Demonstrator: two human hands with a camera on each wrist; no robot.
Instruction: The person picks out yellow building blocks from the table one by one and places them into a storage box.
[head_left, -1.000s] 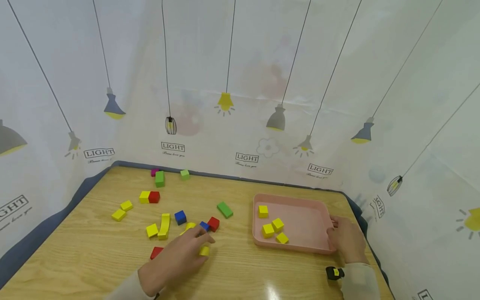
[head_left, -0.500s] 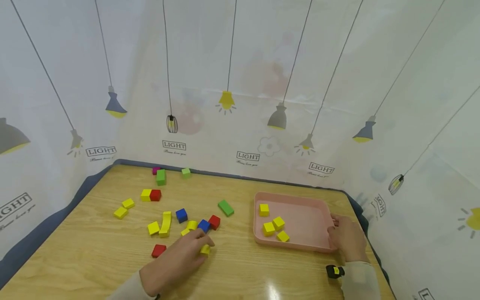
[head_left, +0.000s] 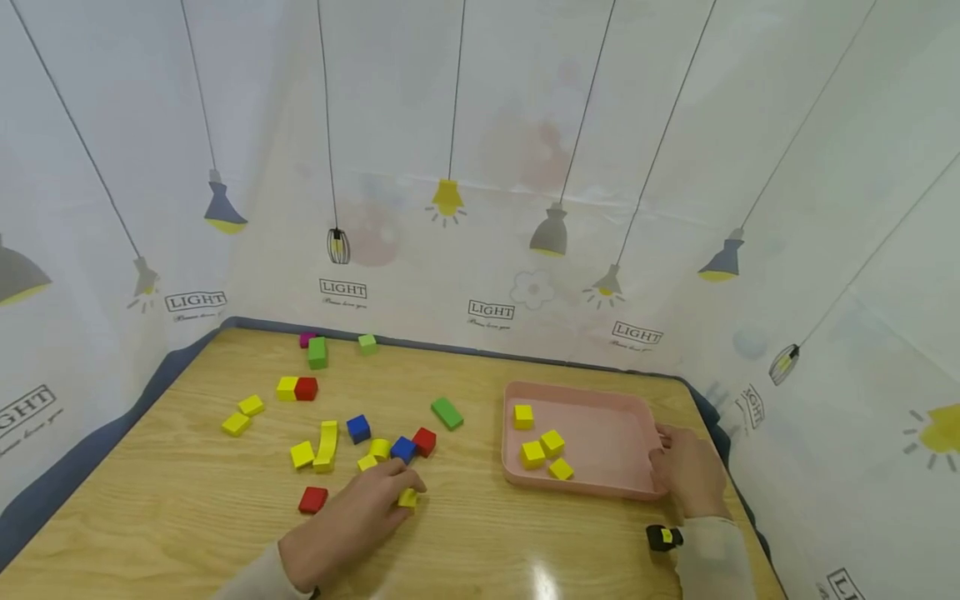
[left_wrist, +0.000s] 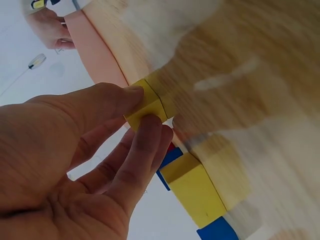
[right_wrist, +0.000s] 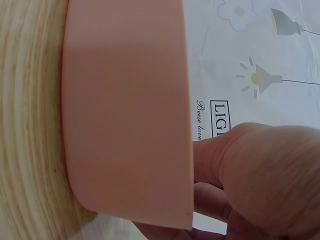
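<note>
In the left wrist view my left hand (left_wrist: 100,145) pinches a yellow block (left_wrist: 147,106) between thumb and fingertips, low over the wood. The head view has the same left hand (head_left: 352,517) at front centre, partly covering that block. My right hand (head_left: 690,471) grips the right end wall of a pink tray (head_left: 611,446), its thumb on the inner side. In the right wrist view the fingers of the right hand (right_wrist: 265,180) go behind the tray wall (right_wrist: 130,110). Several yellow cubes (head_left: 533,454) lie in the tray's left half.
Near the left fingers lie a blue cube (head_left: 403,450), a red cube (head_left: 424,442) and a yellow cylinder-like block (head_left: 379,449). A green block (head_left: 447,413) lies left of the tray. More blocks, including a red one (head_left: 312,500), are scattered across the table's left side.
My left hand has lowered its fingers around the yellow block and now pinches it. The right hand stays on the tray; the tray and the other blocks keep their places.
</note>
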